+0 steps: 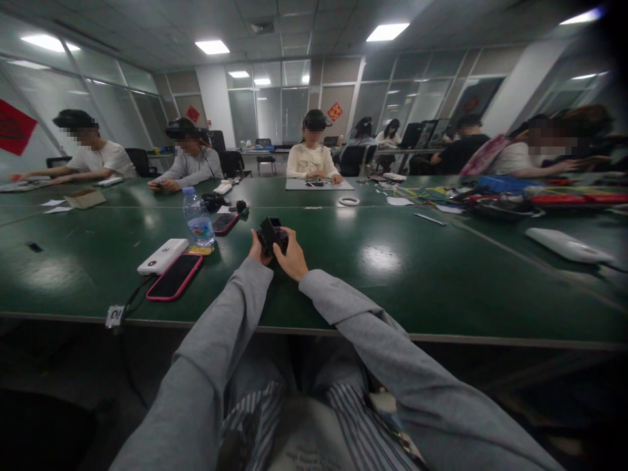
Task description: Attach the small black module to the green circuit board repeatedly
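Note:
Between my two hands, over the near part of the green table (333,288), is a small black camera (271,237) with a flat panel standing up on its top. My left hand (256,250) wraps round its left side. On the other side my right hand (293,255) grips it, with the thumb lying against the side that faces me. The camera's underside and several of my fingertips are hidden. To the left of my hands stand a water bottle (198,221) and a phone in a pink case (175,277).
A white power bank (163,256) with a cable lies beside the pink phone. Another phone (226,224) lies behind the bottle. Farther off are a white ring (348,201), a pen-like stick (430,219), tangled cables (426,194) and a white device (572,245). Several people sit around the table.

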`<state>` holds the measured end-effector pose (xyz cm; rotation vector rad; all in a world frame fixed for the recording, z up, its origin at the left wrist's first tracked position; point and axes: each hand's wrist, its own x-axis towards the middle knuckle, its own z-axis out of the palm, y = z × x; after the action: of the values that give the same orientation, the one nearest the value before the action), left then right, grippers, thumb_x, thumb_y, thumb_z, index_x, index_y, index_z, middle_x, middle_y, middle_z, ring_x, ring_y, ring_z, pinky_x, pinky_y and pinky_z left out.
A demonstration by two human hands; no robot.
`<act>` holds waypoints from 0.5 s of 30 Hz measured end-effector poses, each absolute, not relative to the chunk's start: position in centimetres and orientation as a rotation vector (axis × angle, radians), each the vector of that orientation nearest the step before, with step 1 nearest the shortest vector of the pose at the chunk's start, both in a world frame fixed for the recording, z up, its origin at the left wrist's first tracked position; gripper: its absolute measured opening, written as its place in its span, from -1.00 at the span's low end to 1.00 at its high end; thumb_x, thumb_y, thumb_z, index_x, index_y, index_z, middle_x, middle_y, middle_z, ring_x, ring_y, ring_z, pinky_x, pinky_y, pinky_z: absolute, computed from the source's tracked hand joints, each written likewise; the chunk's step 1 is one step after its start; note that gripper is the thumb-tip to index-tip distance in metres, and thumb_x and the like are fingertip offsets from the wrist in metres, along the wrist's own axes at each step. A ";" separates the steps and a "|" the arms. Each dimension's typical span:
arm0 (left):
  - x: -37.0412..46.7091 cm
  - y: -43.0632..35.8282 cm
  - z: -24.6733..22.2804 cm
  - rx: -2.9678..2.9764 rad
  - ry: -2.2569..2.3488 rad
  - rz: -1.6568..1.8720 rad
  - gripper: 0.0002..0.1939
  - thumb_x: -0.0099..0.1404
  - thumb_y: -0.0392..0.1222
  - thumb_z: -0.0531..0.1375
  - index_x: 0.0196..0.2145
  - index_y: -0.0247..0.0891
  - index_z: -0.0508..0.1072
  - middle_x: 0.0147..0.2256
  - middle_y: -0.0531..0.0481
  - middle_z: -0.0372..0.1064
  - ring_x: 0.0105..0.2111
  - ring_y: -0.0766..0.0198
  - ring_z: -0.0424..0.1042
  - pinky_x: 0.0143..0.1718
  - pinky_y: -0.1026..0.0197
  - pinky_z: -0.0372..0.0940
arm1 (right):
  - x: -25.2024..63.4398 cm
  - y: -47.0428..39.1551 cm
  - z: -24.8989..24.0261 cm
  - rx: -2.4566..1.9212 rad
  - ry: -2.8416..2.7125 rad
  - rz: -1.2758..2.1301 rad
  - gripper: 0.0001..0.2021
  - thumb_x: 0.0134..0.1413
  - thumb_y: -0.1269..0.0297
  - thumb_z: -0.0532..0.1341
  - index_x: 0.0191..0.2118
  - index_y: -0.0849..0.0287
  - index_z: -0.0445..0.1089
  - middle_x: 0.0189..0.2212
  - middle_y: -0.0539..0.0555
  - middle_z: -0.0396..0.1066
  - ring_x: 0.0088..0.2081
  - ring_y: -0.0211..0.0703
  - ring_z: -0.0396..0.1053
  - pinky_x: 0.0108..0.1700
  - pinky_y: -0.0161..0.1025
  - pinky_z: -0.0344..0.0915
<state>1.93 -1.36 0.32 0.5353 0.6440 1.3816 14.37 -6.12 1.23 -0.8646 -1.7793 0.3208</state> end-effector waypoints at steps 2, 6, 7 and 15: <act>1.9 -1.5 0.5 0.507 0.633 1.418 -0.29 0.23 0.32 -0.17 -0.09 -0.33 0.41 -0.23 -0.19 0.46 -0.13 0.10 0.42 -0.09 0.11 0.31 | 14.7 -6.2 1.8 -0.853 -1.722 0.252 -0.51 0.15 0.18 0.04 0.16 0.16 -0.05 0.07 0.16 0.12 0.03 -0.10 0.21 0.08 -0.09 0.20; 1.9 -1.8 0.8 0.469 0.567 1.450 -0.32 0.27 0.26 -0.21 -0.05 -0.33 0.38 -0.19 -0.19 0.45 -0.13 0.15 0.42 -0.10 0.14 0.31 | 15.7 -5.9 2.4 -0.889 -1.671 0.191 -0.49 0.17 0.17 0.02 0.19 0.18 -0.09 0.12 0.19 0.06 0.08 -0.08 0.16 0.11 -0.09 0.18; 1.9 -1.9 0.9 0.467 0.553 1.454 -0.33 0.28 0.25 -0.21 -0.05 -0.33 0.37 -0.18 -0.20 0.45 -0.13 0.15 0.42 -0.12 0.14 0.31 | 16.0 -5.7 2.3 -0.918 -1.673 0.192 -0.48 0.16 0.17 0.02 0.19 0.19 -0.09 0.13 0.19 0.05 0.08 -0.08 0.16 0.10 -0.10 0.18; 2.1 -2.7 1.5 0.469 0.528 1.466 -0.35 0.31 0.20 -0.24 -0.02 -0.33 0.35 -0.08 -0.23 0.40 -0.07 0.17 0.39 -0.13 0.18 0.30 | 16.6 -3.4 0.4 -1.172 -1.664 0.225 -0.43 0.09 0.23 0.07 0.20 0.24 -0.09 0.08 0.24 0.11 0.01 -0.01 0.22 0.05 -0.03 0.20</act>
<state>2.08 -2.67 1.48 0.4688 0.5283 1.4658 16.62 -3.41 0.41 -1.1722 -1.6641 0.2255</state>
